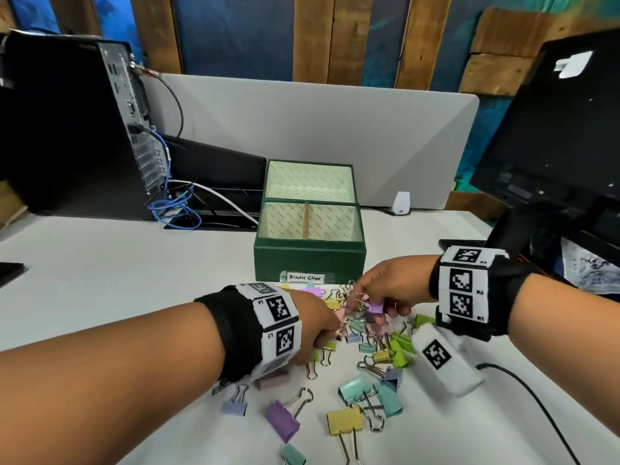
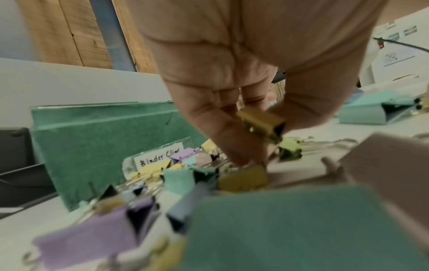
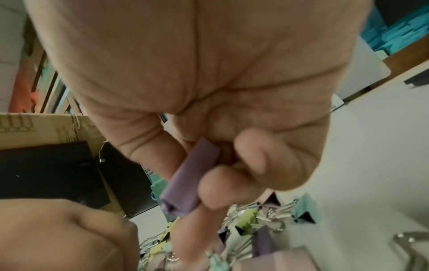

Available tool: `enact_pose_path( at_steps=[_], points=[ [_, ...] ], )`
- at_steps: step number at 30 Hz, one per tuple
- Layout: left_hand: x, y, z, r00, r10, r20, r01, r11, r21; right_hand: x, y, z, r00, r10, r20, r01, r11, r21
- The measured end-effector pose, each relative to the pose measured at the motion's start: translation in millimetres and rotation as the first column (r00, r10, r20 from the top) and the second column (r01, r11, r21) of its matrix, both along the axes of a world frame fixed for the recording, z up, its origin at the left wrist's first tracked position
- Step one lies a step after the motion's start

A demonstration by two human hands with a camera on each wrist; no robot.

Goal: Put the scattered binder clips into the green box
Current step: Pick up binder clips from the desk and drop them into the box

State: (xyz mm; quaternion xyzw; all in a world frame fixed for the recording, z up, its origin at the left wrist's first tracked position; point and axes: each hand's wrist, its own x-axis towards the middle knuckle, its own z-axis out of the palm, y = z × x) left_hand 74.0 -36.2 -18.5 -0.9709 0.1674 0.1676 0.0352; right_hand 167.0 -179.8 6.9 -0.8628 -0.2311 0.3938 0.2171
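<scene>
tabletop (image 1: 100, 280): white, pastel binder clips (image 1: 369, 360) scattered before green box (image 1: 308, 260)
your left hand (image 1: 315, 327): pinches yellow clip (image 2: 262, 124)
your right hand (image 1: 389, 290): grips purple clip (image 3: 192, 176)

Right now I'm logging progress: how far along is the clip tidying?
Barely begun. The green box stands open and looks empty. In hand: the right hand grips a purple clip, and the left hand pinches a yellow clip. The scattered clips remain on the table.
</scene>
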Motion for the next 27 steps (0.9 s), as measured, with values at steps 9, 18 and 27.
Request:
enact_pose_path(
  at_steps=[9,18,27],
  points=[
    [-2.0,26.0,12.4,0.977,0.191,-0.091,-0.210,0.933,-0.292,-5.6,-9.0,13.3,0.997,-0.022,0.073,0.018,0.998,0.054],
    [8.5,69.2,44.7,0.877,0.470,-0.103,-0.342,0.459,-0.820,14.3,-15.5,32.3,0.942,-0.335,-0.001,0.297,0.832,0.469],
    [29.2,101.5,74.6,0.754,0.648,-0.103,-0.226,0.109,-0.968,35.2,49.0,53.9,0.930,-0.329,0.165,0.205,0.836,0.509]
  ],
)
